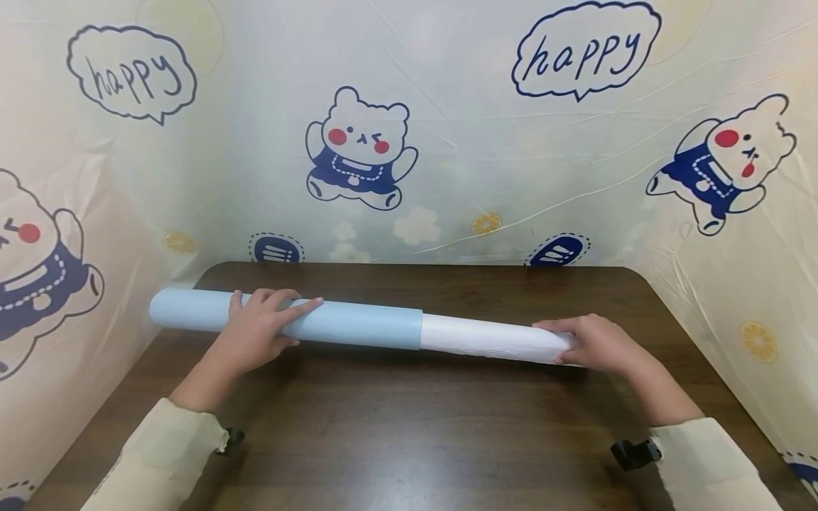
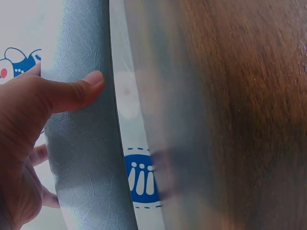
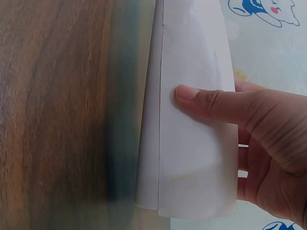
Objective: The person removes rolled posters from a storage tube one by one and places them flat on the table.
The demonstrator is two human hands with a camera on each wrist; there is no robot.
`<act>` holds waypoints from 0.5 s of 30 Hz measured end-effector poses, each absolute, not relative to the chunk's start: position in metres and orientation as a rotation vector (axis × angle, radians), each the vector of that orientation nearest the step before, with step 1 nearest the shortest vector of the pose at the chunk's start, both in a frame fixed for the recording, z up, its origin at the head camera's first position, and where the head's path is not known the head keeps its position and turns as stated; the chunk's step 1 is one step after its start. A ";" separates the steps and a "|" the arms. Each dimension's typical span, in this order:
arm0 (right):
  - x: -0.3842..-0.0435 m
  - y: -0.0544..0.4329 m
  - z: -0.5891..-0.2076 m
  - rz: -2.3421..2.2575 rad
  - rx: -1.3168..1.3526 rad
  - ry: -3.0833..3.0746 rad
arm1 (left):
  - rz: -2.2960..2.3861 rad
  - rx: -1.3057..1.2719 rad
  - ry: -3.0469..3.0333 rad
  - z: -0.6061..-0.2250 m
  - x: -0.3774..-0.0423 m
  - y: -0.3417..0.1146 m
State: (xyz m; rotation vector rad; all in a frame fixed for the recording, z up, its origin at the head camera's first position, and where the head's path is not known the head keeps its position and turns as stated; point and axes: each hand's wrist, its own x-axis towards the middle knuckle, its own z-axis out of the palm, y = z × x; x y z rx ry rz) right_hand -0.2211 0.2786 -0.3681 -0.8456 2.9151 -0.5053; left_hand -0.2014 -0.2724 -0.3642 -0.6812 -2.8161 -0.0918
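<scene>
1. Two grips show in my feed, neither spread: my left grip (image 1: 258, 326) wraps the blue roll (image 1: 371, 326), thumb across its near face, fingers reaching over to its far side.
2. My right grip (image 1: 597, 344) pinches the white roll (image 1: 492, 337) between thumb and fingers by its outer end, well to the right of the blue roll.
3. The white roll runs out from the blue roll's right end, narrower than it and dipping slightly away from it.
4. I judge that I should keep the white roll in line with the blue roll, so nothing binds or creases at the blue roll's rim.
5. A light squeeze seems wise: the white roll has a lengthwise edge (image 3: 160, 120), and hard pressure could flatten it or let it unwind.
6. Below the blue roll lies the dark, wood-grained tabletop (image 1: 383, 419), a soft glare on its near part; both rolls look raised above it, how far I cannot tell.
7. Behind the blue roll and off to either side hangs a wrinkled, pale curtain (image 1: 486, 142) printed with cartoon bears, "happy" bubbles and orange slices.
</scene>
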 end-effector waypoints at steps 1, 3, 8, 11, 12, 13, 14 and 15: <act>-0.221 0.280 -0.368 -0.505 -0.849 2.918 | -0.092 -0.680 -2.817 -0.364 -0.201 -0.273; -0.221 0.281 -0.367 -0.505 -0.851 2.915 | -0.095 -0.677 -2.818 -0.364 -0.201 -0.273; -0.220 0.285 -0.364 -0.510 -0.801 2.885 | -0.092 -0.670 -2.821 -0.364 -0.201 -0.276; -0.221 0.288 -0.364 -0.517 -0.770 2.868 | -0.094 -0.671 -2.817 -0.365 -0.201 -0.277; -0.221 0.289 -0.363 -0.522 -0.768 2.863 | -0.096 -0.671 -2.815 -0.365 -0.201 -0.278; -0.221 0.290 -0.363 -0.526 -0.767 2.859 | -0.095 -0.670 -2.813 -0.365 -0.201 -0.278; -0.221 0.291 -0.363 -0.529 -0.765 2.856 | -0.096 -0.670 -2.811 -0.365 -0.201 -0.279; -0.221 0.292 -0.363 -0.531 -0.762 2.855 | -0.098 -0.670 -2.810 -0.365 -0.202 -0.279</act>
